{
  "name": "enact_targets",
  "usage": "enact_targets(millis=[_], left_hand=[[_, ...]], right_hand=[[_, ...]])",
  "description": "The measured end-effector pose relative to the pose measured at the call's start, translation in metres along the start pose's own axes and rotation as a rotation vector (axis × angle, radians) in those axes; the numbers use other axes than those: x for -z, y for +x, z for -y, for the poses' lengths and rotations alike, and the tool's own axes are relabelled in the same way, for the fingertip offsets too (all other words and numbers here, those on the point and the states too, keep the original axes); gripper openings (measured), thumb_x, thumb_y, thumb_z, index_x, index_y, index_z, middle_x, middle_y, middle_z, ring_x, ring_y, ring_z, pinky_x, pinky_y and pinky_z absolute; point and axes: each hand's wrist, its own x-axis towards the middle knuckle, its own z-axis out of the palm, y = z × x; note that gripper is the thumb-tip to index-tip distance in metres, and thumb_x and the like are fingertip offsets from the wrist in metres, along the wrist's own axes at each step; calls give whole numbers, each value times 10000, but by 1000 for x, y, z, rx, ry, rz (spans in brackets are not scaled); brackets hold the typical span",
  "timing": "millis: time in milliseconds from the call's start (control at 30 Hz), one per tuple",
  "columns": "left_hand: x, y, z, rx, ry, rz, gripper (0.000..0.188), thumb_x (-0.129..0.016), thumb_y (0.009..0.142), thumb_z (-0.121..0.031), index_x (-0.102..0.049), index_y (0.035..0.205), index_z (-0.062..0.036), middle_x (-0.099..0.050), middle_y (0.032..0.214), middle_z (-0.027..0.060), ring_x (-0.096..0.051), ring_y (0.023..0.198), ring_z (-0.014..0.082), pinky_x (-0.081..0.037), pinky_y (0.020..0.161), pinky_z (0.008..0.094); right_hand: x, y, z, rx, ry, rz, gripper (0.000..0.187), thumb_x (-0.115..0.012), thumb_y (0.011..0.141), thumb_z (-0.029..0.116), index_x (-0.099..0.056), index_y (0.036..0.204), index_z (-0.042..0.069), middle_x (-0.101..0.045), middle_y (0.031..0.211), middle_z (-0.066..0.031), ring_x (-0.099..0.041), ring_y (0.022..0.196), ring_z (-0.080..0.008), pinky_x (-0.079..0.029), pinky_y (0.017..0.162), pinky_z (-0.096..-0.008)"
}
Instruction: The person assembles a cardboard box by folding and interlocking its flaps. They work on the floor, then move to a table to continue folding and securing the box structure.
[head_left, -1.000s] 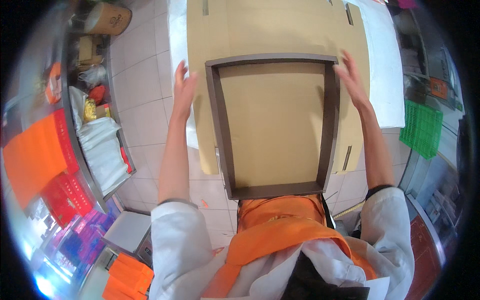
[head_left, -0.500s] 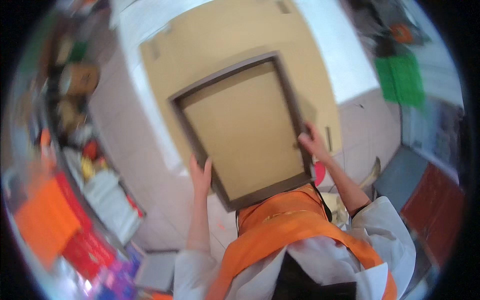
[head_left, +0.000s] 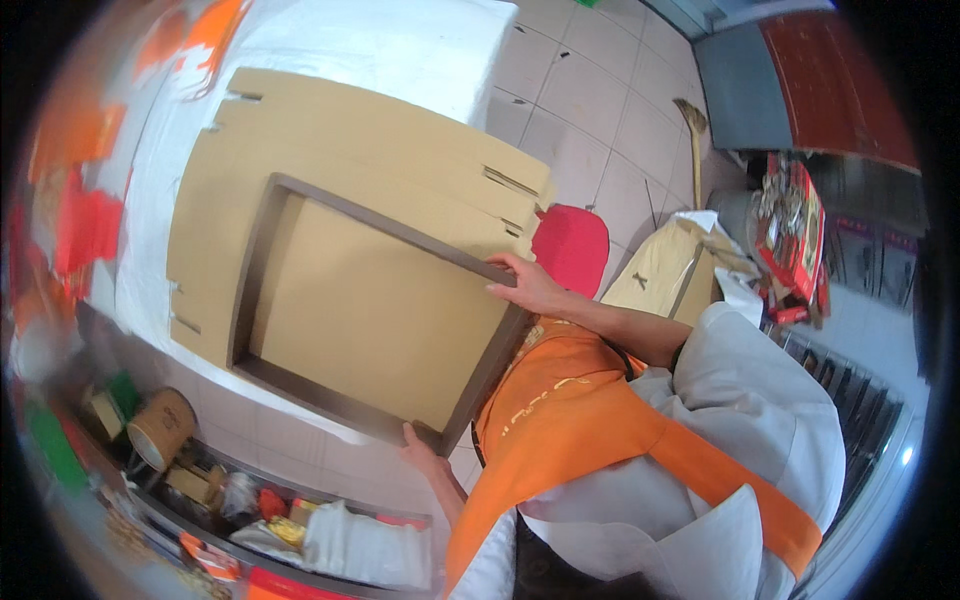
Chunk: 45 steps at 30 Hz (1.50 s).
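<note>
A shallow rectangular tray (head_left: 380, 408) with dark brown walls and a tan inside is in both my hands. It is over a large tan cardboard sheet (head_left: 215, 255) with slots along its edges. My right hand (head_left: 530, 287) grips the tray's right wall near the corner closest to my body, fingers over the rim. At the other near corner, my left hand (head_left: 427, 458) holds the lower wall with its thumb up against the side; its other fingers are hidden. Whether the tray rests on the cardboard or is held just above it, I cannot tell.
The cardboard lies on a white-covered table (head_left: 390, 50). Beyond its right end are a red stool seat (head_left: 572, 248), a broom (head_left: 694, 150) and a grey and red-brown cabinet (head_left: 765, 85). A cluttered low shelf with a white bag (head_left: 365, 545) and a brown round container (head_left: 162, 428) runs along the lower left.
The view has swung round, so the table and cardboard now appear further left and turned. Both hands keep hold of the tray, which still overlaps the cardboard.
</note>
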Motion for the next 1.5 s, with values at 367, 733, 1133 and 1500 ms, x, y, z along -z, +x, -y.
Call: enact_targets(millis=[367,733,1133,1500], left_hand=[[8,46,-7,-180,120,143,529,-549,874,-101,-354,1347,33,-441,1341,152,-460,1176,282,-372,996,403],[-28,16,-27,-335,-16,294,454,-526,896,-92,-388,1305,49,-487,1272,162,-502,1107,262,-411,944,393],[-117,-46,-94,-416,-1,371,467,-590,875,-152,-425,1296,-35,-542,1183,95,-524,1043,211,-428,882,354],[-212,-70,-75,-231,-154,277,627,-636,829,-99,-341,1379,-36,-530,1194,99,-540,996,196,-457,837,321]], right_hand=[[-24,-17,-51,156,80,-242,545,-688,817,286,-480,1240,11,-556,1182,-174,-548,1110,-279,-446,931,-365],[48,-34,4,179,51,-133,597,-634,871,324,-389,1332,33,-469,1304,-171,-439,1233,-270,-357,1024,-375],[147,10,14,189,190,-116,679,-638,865,353,-341,1357,-9,-450,1325,-164,-434,1226,-237,-363,1001,-332],[249,66,105,418,-515,-182,596,-661,844,216,-391,1323,-16,-453,1338,-143,-449,1219,-274,-332,1044,-372]])
